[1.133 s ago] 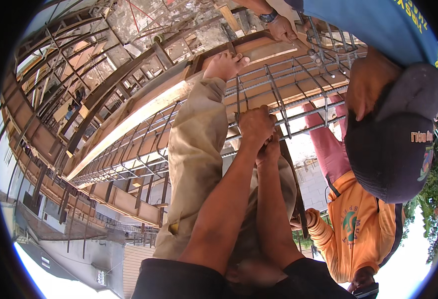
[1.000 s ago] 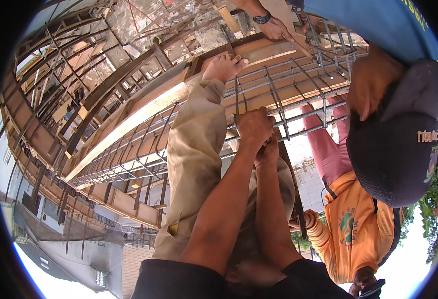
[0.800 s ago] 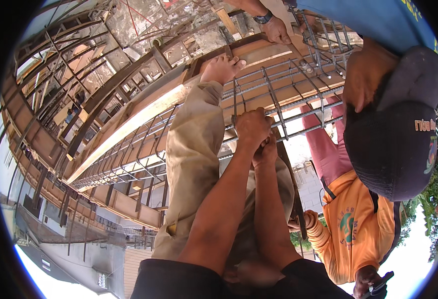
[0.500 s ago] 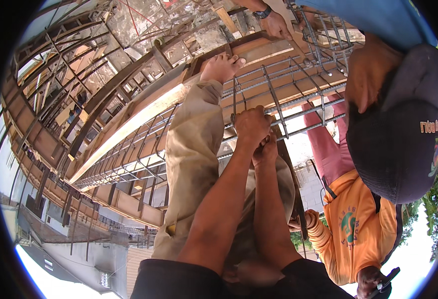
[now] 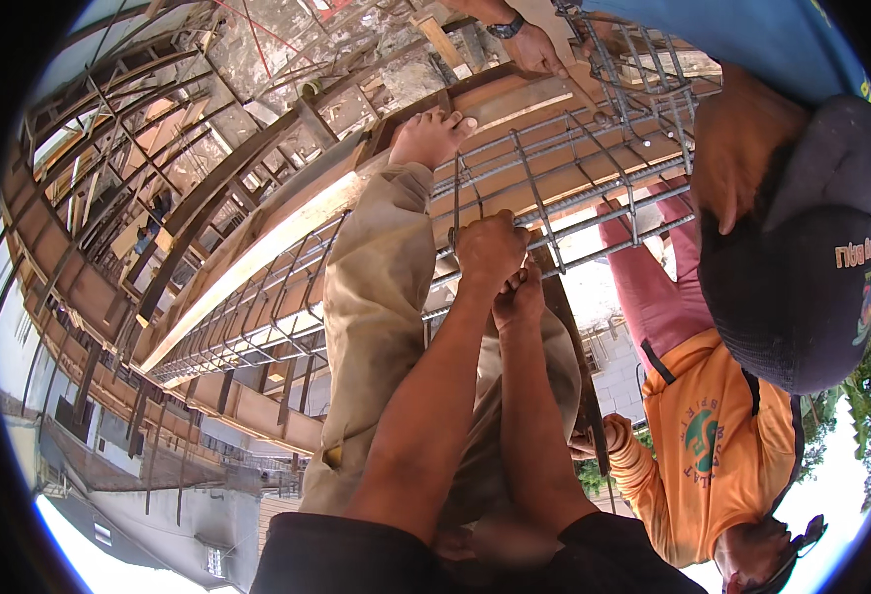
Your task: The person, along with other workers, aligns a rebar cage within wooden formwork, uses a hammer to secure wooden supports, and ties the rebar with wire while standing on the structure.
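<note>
Together at the near side of a long steel rebar cage (image 5: 527, 178), both my hands are closed. My left hand (image 5: 492, 247) is a fist lying over the near bars, its knuckles up; what is inside it is hidden. Just below and to its right, my right hand (image 5: 519, 295) has its fingers curled tight, close against the left. Whatever it grips is too small or covered to name. Square stirrups cross the long ribbed bars on either side of my hands. My bare foot (image 5: 431, 137) rests on the timber formwork beyond the cage.
A co-worker in a dark cap (image 5: 787, 287) leans in at the right, one watch-wearing hand (image 5: 539, 49) over the formwork. Another person in an orange shirt (image 5: 708, 445) stands lower right. A pale timber edge (image 5: 247, 267) runs left. Scaffold beams and poles (image 5: 158, 168) spread beyond.
The view has shifted slightly. My two hands stay together at the cage, the right a little lower beside the left. The person in orange has turned their head.
</note>
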Demonstrator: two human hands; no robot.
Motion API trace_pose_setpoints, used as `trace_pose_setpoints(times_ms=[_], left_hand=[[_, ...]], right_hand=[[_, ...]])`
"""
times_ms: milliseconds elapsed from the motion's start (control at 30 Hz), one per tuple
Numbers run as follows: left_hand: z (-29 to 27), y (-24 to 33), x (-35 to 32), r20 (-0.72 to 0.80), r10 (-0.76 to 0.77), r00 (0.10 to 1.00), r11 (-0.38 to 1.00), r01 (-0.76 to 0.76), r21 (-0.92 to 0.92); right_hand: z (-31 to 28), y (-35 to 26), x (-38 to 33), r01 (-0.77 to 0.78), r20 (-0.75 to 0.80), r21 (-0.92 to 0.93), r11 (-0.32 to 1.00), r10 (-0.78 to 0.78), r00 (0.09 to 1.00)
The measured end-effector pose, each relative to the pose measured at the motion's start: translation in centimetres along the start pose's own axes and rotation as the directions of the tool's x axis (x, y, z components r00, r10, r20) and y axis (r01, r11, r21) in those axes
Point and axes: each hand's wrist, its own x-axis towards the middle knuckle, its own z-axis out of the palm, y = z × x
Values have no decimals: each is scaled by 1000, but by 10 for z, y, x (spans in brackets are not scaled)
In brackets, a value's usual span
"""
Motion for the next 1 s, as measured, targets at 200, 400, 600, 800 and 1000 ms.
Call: trace_pose_setpoints(times_ms=[200,400,600,800,1000], left_hand=[[-7,-4,-3,21,0,1000,1000,0,-1],[-4,5,10,58,-22,998,991,14,131],[10,-37,30,-37,266,963,964,-267,-7],[27,-43,35,74,278,958,960,-274,-64],[7,-48,29,126,247,961,968,-239,-74]], right_hand=[[3,7,-6,14,-23,16,1000,-13,1000],[-6,7,1,-2,-48,95,995,7,999],[-12,36,42,73,76,91,993,-80,994],[-21,-5,24,94,-75,6,996,-93,993],[-30,-62,25,152,-182,-91,984,-167,969]])
